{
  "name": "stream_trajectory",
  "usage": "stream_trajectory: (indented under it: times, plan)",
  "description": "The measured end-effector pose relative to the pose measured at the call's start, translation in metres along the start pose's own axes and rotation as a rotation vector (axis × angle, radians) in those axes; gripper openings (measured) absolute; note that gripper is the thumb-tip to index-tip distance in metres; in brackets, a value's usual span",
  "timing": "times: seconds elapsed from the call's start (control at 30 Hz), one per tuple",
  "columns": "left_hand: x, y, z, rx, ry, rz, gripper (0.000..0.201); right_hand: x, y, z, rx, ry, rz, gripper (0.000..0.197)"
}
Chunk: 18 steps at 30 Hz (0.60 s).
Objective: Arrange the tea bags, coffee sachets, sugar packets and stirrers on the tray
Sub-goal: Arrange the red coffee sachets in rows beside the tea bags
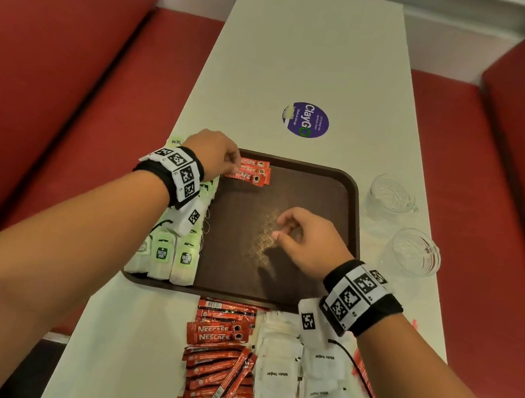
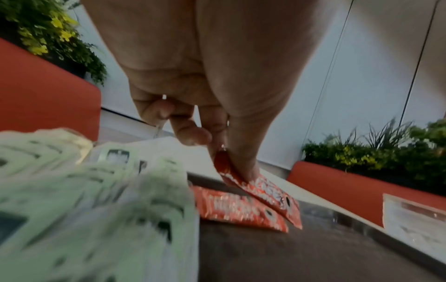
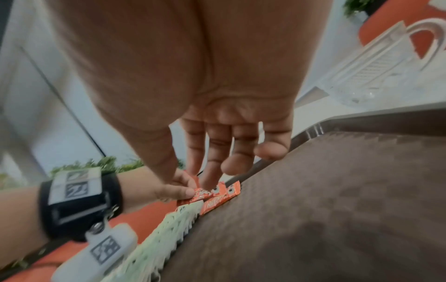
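A brown tray (image 1: 353,210) lies on the white table. A row of pale green tea bags (image 1: 175,253) lines its left side. At the tray's far left corner my left hand (image 1: 225,161) pinches the end of a red coffee sachet (image 2: 263,192) above other sachets (image 1: 255,171) lying there. My right hand (image 1: 287,230) hovers over the middle of the tray, its fingers loosely bent and holding nothing. A pile of red coffee sachets (image 1: 216,364) and white sugar packets (image 1: 298,389) lies on the table in front of the tray.
Two clear glass cups (image 1: 390,196) (image 1: 415,252) stand right of the tray. A purple round sticker (image 1: 305,120) is on the table beyond it. Red bench seats (image 1: 49,76) flank the table. A black cable (image 1: 360,371) runs from my right wrist.
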<state>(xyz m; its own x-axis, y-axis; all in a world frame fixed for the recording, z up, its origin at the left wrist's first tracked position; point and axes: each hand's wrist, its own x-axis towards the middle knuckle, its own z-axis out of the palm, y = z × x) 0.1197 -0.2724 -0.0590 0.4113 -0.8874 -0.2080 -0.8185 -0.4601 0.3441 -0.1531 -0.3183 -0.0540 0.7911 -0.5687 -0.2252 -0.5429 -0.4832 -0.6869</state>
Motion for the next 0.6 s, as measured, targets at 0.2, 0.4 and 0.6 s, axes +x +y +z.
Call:
stream_trajectory:
  times: [0.2,0.4,0.6]
  plan:
    - [0.011,0.002,0.024,0.125,-0.026,-0.051,0.009,-0.029,-0.003,0.021,-0.242,-0.201,-0.17,0.02]
    - [0.02,0.003,0.028,0.249,-0.002,-0.09,0.01,-0.051,-0.013,0.046,-0.436,-0.321,-0.278,0.03]
    - [0.015,0.008,0.022,0.224,0.03,-0.066,0.012,-0.062,-0.02,0.066,-0.591,-0.418,-0.29,0.041]
